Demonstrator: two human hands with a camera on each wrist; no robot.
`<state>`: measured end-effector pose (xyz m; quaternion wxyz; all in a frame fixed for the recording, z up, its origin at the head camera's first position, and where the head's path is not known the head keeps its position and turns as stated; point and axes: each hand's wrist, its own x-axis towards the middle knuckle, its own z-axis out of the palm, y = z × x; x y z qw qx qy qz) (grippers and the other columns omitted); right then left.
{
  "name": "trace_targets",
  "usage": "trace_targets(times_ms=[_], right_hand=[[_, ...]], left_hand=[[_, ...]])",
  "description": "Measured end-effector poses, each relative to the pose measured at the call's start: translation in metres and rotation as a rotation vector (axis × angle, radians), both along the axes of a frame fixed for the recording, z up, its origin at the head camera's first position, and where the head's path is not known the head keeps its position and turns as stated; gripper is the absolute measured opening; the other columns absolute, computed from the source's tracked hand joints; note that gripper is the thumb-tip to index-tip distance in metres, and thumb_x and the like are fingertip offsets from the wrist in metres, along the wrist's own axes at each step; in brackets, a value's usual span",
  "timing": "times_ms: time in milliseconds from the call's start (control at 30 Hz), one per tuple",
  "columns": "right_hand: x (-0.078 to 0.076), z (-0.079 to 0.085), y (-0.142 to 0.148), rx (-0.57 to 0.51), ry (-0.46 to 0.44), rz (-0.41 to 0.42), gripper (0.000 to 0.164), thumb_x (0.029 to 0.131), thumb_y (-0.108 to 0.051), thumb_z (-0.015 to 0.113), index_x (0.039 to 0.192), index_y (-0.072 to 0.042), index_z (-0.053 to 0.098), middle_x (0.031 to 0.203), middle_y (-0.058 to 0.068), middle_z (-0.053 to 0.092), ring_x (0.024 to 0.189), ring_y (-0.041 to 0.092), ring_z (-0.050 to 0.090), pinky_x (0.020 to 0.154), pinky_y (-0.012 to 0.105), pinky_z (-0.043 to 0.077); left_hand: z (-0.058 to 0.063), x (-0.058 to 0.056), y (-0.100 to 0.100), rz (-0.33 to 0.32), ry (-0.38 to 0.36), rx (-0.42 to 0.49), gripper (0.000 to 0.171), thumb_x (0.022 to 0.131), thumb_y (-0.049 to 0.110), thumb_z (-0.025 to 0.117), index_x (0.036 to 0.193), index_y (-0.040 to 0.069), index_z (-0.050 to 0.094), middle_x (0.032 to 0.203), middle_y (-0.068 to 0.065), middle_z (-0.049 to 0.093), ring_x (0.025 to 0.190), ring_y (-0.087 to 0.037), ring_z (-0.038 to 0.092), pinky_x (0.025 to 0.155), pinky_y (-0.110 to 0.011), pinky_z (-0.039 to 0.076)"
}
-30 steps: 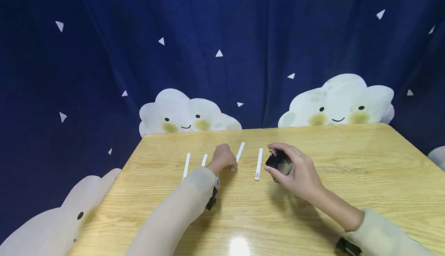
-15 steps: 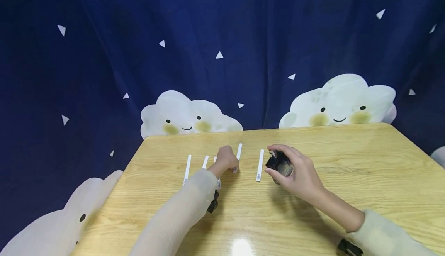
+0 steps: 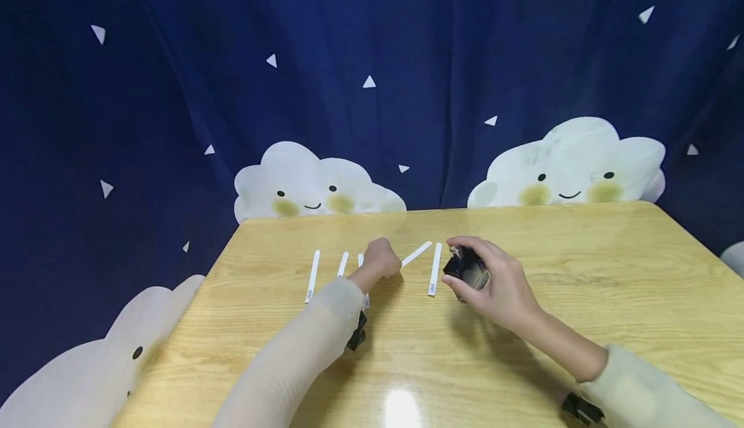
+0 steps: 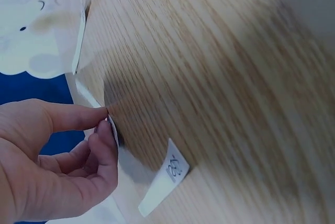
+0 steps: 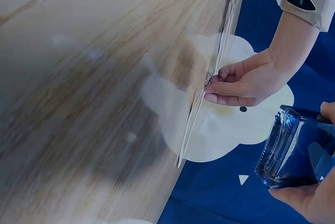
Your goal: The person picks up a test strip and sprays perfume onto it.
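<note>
Above the left-middle of the table, my left hand [image 3: 380, 259] pinches the near end of a white paper strip [image 3: 416, 254] between thumb and fingers. The strip's far end slants to the right. In the left wrist view, the fingers of that hand [image 4: 63, 166] meet at the strip's edge, close to the wood. My right hand [image 3: 507, 286] holds a clear glass bottle [image 3: 473, 272], which looks like a perfume bottle, with thumb and fingers around its sides. The bottle [image 5: 298, 145] is tilted and above the table. Another white strip [image 3: 434, 270] lies just left of it.
More white strips lie left of my left hand, including a far-left strip [image 3: 312, 276] and a partly hidden one [image 3: 343, 264]. A strip with a printed label [image 4: 165, 179] is near my left fingers. A dark curtain [image 3: 325, 112] with cloud figures hangs behind the wooden table [image 3: 581, 273].
The pinched strip has swung from nearly upright to slanting right, its far end now near the neighbouring strip. My left hand shifted slightly right. The right hand and bottle stay nearly still.
</note>
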<state>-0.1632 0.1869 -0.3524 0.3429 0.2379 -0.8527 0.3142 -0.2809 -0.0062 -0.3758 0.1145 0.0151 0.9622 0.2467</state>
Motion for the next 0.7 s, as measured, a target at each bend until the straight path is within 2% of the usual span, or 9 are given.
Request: trace_targets(times_ms=[167,333,533,700], right_hand=[[-0.0009,0.0019,0.0003,-0.002,0.006,-0.002,0.057,0.069,-0.018,0.086,0.120,-0.018,0.062,0.111,0.001,0.070,0.103,0.017,0.065,0.088,0.010,0.046],[-0.0004,0.0031,0.0000,-0.002,-0.001,-0.005,0.057,0.069,-0.019,0.086,0.120,-0.018,0.062,0.112,0.001,0.070,0.104,0.017,0.066,0.086,0.021,0.051],[0.0003,0.0026,0.0012,-0.003,-0.009,-0.012,0.058,0.069,-0.018,0.086,0.121,-0.018,0.062,0.113,0.001,0.069,0.105,0.018,0.065,0.087,0.017,0.049],[0.0001,0.0016,0.0039,-0.005,-0.012,-0.020,0.058,0.068,-0.018,0.086,0.121,-0.018,0.062,0.112,0.001,0.070,0.105,0.019,0.065,0.087,0.017,0.049]], left_hand=[[0.0066,0.0014,0.0019,0.013,-0.003,-0.071,0.035,0.077,-0.004,0.055,0.050,0.013,0.040,0.046,0.001,0.038,0.042,-0.011,0.035,0.038,-0.020,0.027],[0.0080,0.0010,0.0022,0.017,-0.008,-0.115,0.034,0.082,0.002,0.056,0.057,0.015,0.037,0.054,0.002,0.035,0.047,-0.012,0.034,0.043,-0.022,0.028],[0.0062,0.0003,0.0003,-0.005,-0.015,-0.107,0.022,0.079,0.000,0.056,0.065,0.011,0.045,0.059,-0.001,0.043,0.049,-0.013,0.037,0.042,-0.023,0.029],[0.0042,-0.0019,-0.0038,-0.032,-0.035,-0.055,0.024,0.079,-0.002,0.060,0.061,0.009,0.049,0.058,-0.001,0.043,0.047,-0.013,0.033,0.040,-0.021,0.029]])
